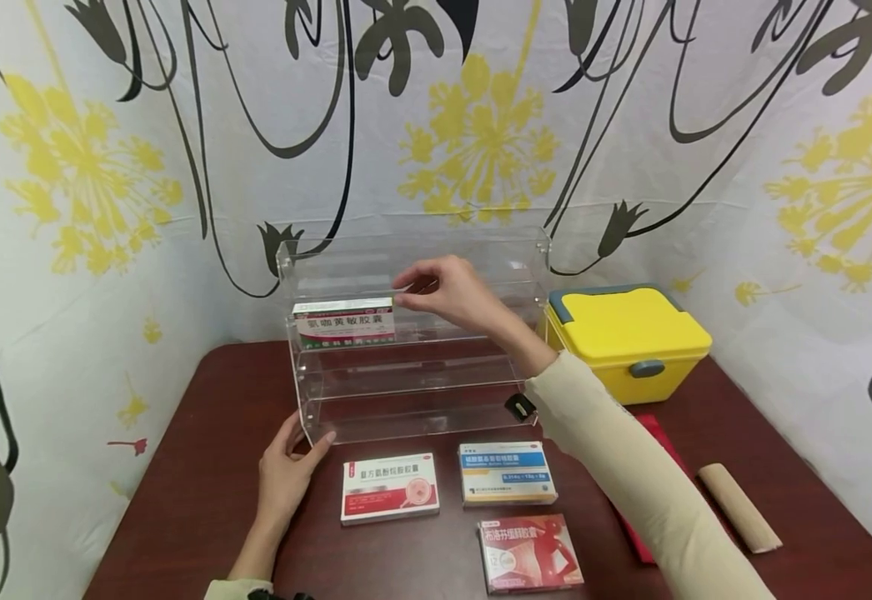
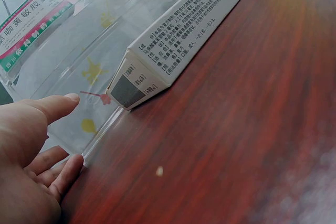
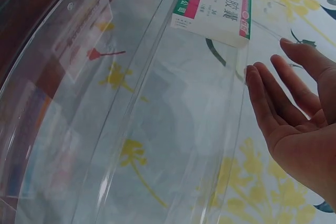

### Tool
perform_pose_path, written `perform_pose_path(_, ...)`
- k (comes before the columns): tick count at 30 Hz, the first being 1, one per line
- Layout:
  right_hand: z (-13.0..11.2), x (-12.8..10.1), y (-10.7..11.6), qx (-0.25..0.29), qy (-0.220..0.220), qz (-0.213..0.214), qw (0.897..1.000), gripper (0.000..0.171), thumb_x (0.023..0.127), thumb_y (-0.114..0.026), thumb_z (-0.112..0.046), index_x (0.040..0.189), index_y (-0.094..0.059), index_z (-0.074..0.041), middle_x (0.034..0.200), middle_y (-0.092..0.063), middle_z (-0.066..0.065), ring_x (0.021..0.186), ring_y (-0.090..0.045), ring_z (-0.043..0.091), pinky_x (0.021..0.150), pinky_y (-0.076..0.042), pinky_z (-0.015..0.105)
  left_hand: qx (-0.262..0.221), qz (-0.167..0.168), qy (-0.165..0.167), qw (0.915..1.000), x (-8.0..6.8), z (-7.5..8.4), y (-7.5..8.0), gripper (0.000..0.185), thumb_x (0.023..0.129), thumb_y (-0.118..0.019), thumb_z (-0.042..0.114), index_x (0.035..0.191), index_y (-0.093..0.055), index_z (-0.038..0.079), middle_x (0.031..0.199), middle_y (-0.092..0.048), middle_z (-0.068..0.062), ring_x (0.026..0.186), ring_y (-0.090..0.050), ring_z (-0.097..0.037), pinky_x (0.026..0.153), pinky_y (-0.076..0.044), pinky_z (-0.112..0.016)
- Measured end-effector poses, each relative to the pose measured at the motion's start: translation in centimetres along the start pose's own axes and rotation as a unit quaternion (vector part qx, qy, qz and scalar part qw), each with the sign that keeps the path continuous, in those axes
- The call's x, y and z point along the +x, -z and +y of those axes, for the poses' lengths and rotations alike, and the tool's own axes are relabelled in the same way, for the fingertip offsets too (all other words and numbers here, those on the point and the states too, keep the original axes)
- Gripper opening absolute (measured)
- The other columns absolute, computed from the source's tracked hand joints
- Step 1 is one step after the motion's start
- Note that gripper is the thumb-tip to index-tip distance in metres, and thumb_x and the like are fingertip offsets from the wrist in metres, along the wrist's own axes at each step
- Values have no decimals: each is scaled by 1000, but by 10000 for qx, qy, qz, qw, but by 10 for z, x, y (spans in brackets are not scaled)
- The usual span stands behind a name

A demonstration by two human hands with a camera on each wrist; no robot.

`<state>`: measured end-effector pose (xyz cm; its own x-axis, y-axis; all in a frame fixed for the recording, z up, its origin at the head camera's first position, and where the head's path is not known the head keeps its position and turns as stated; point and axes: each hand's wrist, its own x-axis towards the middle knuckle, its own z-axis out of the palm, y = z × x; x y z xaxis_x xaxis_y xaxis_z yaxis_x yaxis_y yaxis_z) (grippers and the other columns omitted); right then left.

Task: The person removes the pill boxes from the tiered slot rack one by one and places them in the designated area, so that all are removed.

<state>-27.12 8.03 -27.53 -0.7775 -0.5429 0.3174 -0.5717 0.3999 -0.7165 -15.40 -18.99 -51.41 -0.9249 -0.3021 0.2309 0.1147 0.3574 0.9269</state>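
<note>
**Hands at the clear rack, one box shelved**

From the head view we see the clear acrylic rack standing on the dark red table. A green-and-red medicine box stands on an upper shelf of the rack, at its left end. Our right hand hovers just right of that box, fingers loosely spread and holding nothing. Our left hand rests at the rack's lower left corner, fingers straight. In front of the rack lie a red-and-white box, a blue-and-white box and a red box. Right of the rack sits a yellow case; further forward a paper roll lies on the table.

From the left wrist we see the left hand open, fingertips touching the rack's bottom edge; the red-and-white box lies just beyond.

From the right wrist we see the right hand open and flat, close beside the shelved box but apart from it; the rack's clear front walls stand between the camera and the table.
</note>
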Motion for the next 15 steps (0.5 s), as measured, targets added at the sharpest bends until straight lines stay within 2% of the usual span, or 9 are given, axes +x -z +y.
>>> perform_pose_path(7, 5, 7, -7, 127, -86, -126, 9998, 25, 88, -76, -12, 109, -71, 0, 94, -72, 5, 85, -67, 19, 76, -53, 29, -44, 5, -12, 10000, 0, -1, 0, 67, 80, -82, 36, 139, -56, 19, 128, -64, -9, 112, -60, -18, 64, -48, -15)
perform_pose_path(15, 12, 9, -10, 318, -143, -126, 9993, 21, 89, -75, -12, 108, -72, -4, 96, -73, 3, 86, -69, 15, 79, -53, 29, -62, 30, -24, 10000, 0, 0, 0, 66, 80, -83, 36, 138, -57, 19, 127, -64, -8, 112, -60, -17, 64, -48, -15)
